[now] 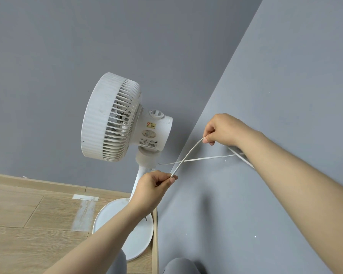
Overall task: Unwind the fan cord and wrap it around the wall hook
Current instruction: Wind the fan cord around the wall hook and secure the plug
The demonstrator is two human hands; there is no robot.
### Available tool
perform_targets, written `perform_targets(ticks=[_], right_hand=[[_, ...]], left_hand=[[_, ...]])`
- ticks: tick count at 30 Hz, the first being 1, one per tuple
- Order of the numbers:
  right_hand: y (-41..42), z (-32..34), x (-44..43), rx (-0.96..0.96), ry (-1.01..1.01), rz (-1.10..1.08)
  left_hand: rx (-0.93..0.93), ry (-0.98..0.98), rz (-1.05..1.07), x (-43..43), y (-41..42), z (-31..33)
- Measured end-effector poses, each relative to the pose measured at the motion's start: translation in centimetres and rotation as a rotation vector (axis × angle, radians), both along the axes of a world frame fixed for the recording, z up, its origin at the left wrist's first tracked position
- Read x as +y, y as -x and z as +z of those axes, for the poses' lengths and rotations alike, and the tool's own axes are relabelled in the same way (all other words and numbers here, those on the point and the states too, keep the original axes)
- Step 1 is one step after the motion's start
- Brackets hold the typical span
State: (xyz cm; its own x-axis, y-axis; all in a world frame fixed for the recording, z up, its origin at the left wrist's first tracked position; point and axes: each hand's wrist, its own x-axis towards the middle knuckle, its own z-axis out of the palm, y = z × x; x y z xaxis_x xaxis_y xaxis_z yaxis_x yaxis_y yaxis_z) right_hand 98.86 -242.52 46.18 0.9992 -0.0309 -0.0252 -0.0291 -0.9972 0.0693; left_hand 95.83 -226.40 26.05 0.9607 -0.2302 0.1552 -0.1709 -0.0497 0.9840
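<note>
Against the corner where two grey walls meet, we count one white pedestal fan [115,117], its head at about nine o'clock from the middle of the view; its single round base [139,234] sits on the wooden floor [28,214] toward six o'clock, partly hidden by our left forearm. We count one white cord [183,160], seen as two strands that cross at four o'clock of the fan head; one strand runs from the fan's neck toward three o'clock and passes behind our right wrist; the other runs nearly straight between our two hands. Our left hand [154,186], at six o'clock, pinches its lower end between thumb and curled fingers; our right hand [222,129], at three o'clock beside the right-hand wall [285,76], pinches its upper end likewise. Our right forearm covers the place where the cord leads, so we cannot make out the hook; a short piece of cord shows just below that forearm. One pale strip of tape [85,197] lies on the floor at eight o'clock; two grey-clad knees [178,265] show at the bottom edge.
</note>
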Motion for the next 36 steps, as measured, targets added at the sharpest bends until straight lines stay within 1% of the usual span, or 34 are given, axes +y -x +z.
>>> perform_targets(ticks=[3, 8, 10, 16, 20, 24, 28, 30, 36], right_hand=[[0.0, 0.4, -0.4, 0.019, -0.129, -0.031], [-0.3, 1.0, -1.4, -0.023, -0.241, -0.098], [0.0, 1.7, -1.8, -0.045, -0.264, -0.132], [0.9, 4.3, -3.4, -0.2, -0.335, -0.268], [1.6, 4.5, -3.7, -0.282, -0.308, -0.3], [2.8, 4.6, -3.7, -0.383, -0.3, -0.295], [4.3, 5.1, -3.7, -0.456, -0.356, -0.293], [4.8, 5.4, -3.9, -0.481, -0.352, -0.302], [5.3, 5.9, -3.3, -0.547, -0.179, -0.396]], left_hand=[[0.003, -0.052, 0.095, -0.8, -0.7, 0.5], [0.087, 0.081, 0.186, -1.8, -1.2, 1.9], [0.106, 0.126, 0.164, -2.1, -1.1, 2.6], [0.064, 0.125, 0.056, -2.8, -0.5, 3.3], [-0.005, 0.082, 0.012, -2.9, 0.3, 3.3], [-0.035, 0.094, -0.022, -2.7, 1.0, 3.5], [-0.051, 0.094, -0.025, -2.9, 1.7, 4.3], [-0.059, 0.084, -0.021, -2.9, 2.0, 4.8], [-0.078, 0.05, -0.021, -3.3, 2.6, 6.3]])
